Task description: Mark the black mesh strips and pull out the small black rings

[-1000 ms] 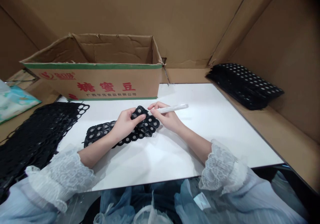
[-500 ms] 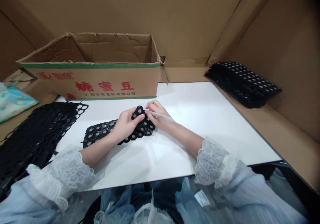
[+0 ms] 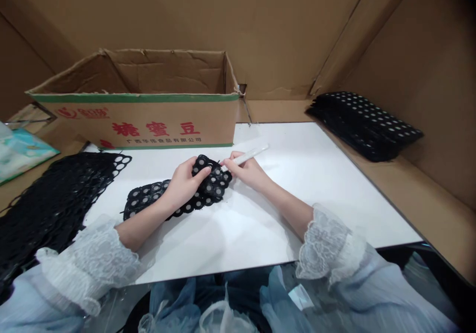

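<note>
A black sheet with rows of pale round dots lies across the white board, its right end raised and folded. My left hand pinches that raised end between thumb and fingers. In my right hand is a slim white pen-like tool, its lower tip touching or very near the sheet's right edge and its other end pointing up and right. My left wrist hides part of the sheet.
An open cardboard box with red lettering stands behind the hands. Black perforated sheets are heaped at the left, near a teal and white packet. A stack of dotted black sheets lies at the back right.
The white tool has swung from pointing down and right to pointing up and right. My right hand has shifted slightly right. More of the sheet's dotted right end shows, and my left hand moved slightly left.
</note>
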`<state>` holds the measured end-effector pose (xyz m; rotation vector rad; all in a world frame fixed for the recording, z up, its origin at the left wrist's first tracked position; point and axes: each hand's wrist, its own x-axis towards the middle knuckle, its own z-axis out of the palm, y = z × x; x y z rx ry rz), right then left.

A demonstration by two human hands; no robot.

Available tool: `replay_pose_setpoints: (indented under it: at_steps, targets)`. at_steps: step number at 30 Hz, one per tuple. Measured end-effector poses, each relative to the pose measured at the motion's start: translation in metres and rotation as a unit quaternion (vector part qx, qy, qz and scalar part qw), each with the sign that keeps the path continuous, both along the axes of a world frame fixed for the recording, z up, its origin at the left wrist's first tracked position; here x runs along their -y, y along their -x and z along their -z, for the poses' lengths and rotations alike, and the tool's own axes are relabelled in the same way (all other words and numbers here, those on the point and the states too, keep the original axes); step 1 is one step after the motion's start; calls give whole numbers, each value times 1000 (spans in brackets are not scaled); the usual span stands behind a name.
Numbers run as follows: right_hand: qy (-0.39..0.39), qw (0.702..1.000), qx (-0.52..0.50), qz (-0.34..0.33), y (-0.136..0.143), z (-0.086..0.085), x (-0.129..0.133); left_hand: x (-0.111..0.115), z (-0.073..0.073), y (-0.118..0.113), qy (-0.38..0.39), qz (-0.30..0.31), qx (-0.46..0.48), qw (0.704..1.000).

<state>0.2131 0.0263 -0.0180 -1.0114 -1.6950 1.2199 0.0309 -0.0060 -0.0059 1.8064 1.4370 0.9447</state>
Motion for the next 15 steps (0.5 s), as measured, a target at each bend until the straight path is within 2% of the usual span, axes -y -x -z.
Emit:
replay_pose_setpoints:
  at_steps: [3, 6, 15]
  targets:
    - [-22, 1000, 22, 2, -2, -1, 1, 2, -5, -2, -12, -1, 18, 1000]
    - [-31, 999, 4, 10, -1, -2, 0, 4, -7, -4, 16, 6, 44, 999]
    - [9, 998, -59, -3, 4, -3, 7, 0, 4, -2, 116, 7, 140, 983]
